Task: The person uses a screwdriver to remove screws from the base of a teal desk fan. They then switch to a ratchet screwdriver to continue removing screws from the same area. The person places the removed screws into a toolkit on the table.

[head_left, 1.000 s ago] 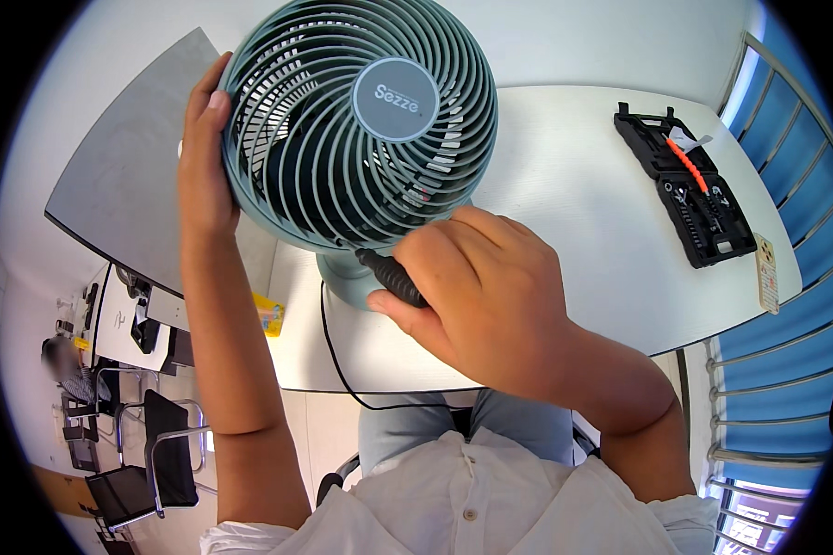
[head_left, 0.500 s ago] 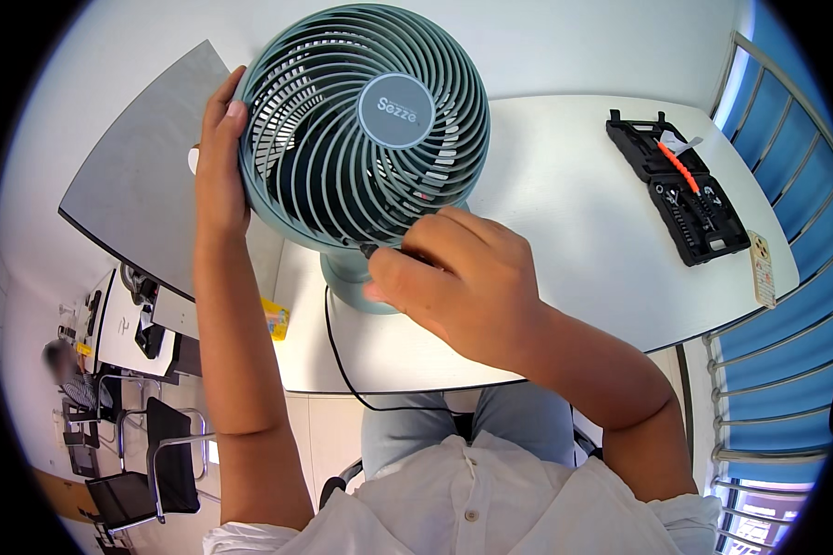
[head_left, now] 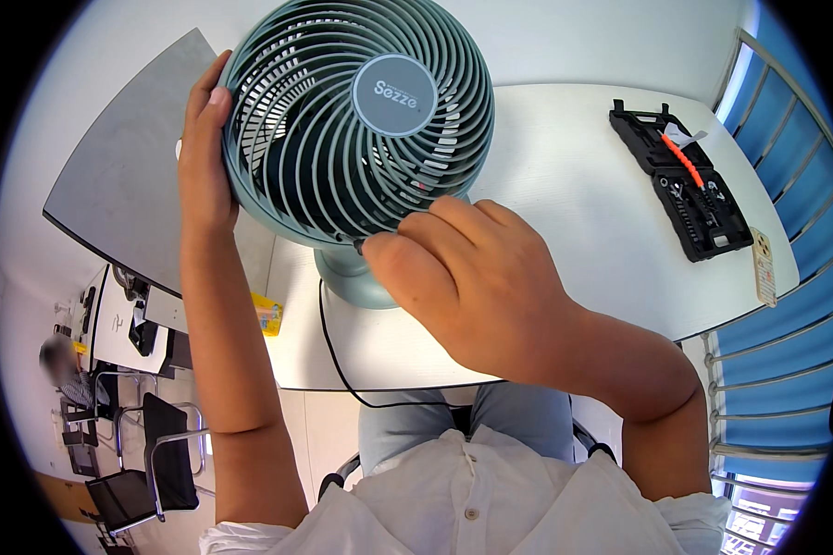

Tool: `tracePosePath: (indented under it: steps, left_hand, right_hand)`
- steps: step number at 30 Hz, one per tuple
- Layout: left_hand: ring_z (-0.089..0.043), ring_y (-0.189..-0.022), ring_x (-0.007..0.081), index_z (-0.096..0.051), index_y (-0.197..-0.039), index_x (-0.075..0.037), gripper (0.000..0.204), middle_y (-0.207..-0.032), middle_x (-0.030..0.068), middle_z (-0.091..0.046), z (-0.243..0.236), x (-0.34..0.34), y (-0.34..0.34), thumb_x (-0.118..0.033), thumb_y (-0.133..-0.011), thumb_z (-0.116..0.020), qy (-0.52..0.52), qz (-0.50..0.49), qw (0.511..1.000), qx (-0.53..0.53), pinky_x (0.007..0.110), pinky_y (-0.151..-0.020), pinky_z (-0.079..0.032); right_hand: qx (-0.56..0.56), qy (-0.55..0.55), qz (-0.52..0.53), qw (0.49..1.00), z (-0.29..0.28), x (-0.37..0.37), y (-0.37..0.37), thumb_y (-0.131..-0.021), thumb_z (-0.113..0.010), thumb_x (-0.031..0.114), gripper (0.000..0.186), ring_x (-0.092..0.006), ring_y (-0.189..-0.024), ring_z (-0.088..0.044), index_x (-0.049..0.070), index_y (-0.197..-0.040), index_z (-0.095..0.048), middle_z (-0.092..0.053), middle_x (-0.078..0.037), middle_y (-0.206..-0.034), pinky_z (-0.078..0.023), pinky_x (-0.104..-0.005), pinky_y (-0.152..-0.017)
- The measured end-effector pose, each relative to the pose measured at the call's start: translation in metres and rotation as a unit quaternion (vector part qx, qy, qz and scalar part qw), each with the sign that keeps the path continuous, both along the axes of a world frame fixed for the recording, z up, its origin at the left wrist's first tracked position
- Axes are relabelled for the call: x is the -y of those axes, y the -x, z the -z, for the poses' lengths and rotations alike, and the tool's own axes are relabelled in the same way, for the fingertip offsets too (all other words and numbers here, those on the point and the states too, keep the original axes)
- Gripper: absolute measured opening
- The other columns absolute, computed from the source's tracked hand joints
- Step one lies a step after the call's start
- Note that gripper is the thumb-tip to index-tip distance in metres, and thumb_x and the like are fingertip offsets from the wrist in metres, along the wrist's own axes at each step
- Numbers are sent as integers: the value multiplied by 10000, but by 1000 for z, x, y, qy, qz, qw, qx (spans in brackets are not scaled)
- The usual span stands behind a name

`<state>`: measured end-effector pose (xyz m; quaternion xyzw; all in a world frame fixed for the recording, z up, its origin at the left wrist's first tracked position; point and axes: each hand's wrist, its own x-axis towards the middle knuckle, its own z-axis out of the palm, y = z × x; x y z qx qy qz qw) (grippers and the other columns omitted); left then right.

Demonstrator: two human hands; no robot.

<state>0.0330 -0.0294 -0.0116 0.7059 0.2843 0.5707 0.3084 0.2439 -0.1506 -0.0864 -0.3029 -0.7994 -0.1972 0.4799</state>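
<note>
Count as observed: one round teal-green plastic desk fan (head_left: 356,129) with a spiral grille, standing on one short teal base (head_left: 352,277). One thin black power cord (head_left: 335,356) runs off the front edge of one white tabletop (head_left: 565,194). One grey wedge-shaped tabletop (head_left: 125,176) adjoins it on the left. Two bare hands: one left hand (head_left: 202,157) on the fan's rim, one right hand (head_left: 467,277) at its lower edge. One open black plastic tool case (head_left: 690,185) holding one orange-handled screwdriver (head_left: 683,159). One small yellow packet (head_left: 268,314). One pale narrow strip (head_left: 763,266) near the case. Two dark chairs (head_left: 153,453) on the floor below.
</note>
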Motion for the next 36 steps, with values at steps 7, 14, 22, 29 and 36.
tracePosePath:
  steps: [7, 14, 22, 29, 36]
  left_hand:
    - [-566, -1106, 204, -350, -1383, 19, 581, -1260, 166, -536, 0, 0, -4, -337, -935, -449, -5, -4, 1000, 26, 300, -947, -454]
    - [-591, -1054, 190, -360, -1378, 17, 583, -1216, 164, -562, -1, 1, -4, -331, -923, -465, -1, -15, 999, 30, 279, -912, -469]
    - [-560, -1085, 192, -390, -1371, 3, 563, -1229, 162, -550, -2, 0, -2, -342, -930, -455, -18, -28, 999, 9, 279, -945, -432]
    - [-520, -1177, 207, -358, -1390, -1, 567, -1318, 153, -499, -2, -1, 2, -364, -958, -414, -18, -27, 999, -20, 313, -1006, -407]
    - [-520, -1186, 223, -346, -1395, -5, 582, -1332, 160, -488, 0, -2, 2, -374, -954, -430, -6, -16, 1000, -7, 332, -1003, -423]
  right_hand:
    - [-18, 37, 87, 995, -1, 9, 5, -688, -750, 252, 300, -147, -492, -443, 102, -746, -497, -444, 10, -548, -343, -274, -423]
    - [-59, 45, 89, 993, -2, 11, 7, -627, -798, 302, 384, -166, -474, -443, 104, -729, -485, -442, 8, -547, -363, -280, -429]
    - [-60, 40, 14, 997, -3, 4, 6, -712, -711, 175, 370, -190, -733, -522, 86, -989, -482, -495, -51, -865, -402, -295, -532]
    - [-51, 77, -49, 994, -3, 6, 1, -661, -725, 73, 356, -260, -771, -534, 54, -949, -517, -547, -91, -906, -438, -347, -633]
    - [-26, 17, -10, 999, -8, 6, -1, -655, -728, 120, 263, -202, -631, -495, 71, -811, -522, -529, -38, -716, -366, -310, -525]
